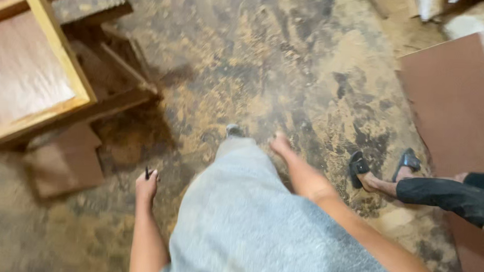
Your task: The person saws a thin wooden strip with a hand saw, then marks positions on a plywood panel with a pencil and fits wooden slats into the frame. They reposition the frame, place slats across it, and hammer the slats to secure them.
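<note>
I look down at a sawdust-strewn floor (pixel 267 61) while standing, grey clothing filling the lower middle of the head view. My left hand (pixel 146 187) hangs at my side, shut on a small dark pencil-like object (pixel 147 172) whose tip pokes up above the fingers. My right hand (pixel 281 144) hangs lower down by my leg; it is blurred and seems to hold nothing. A shoe tip (pixel 234 131) shows beyond the grey fabric.
A wooden framed panel (pixel 50 51) sits at upper left on a rough timber support, with a brown board scrap (pixel 66 163) beneath it. A large brown sheet (pixel 461 102) lies at right. Another person's legs in black sandals (pixel 382 169) stand at right.
</note>
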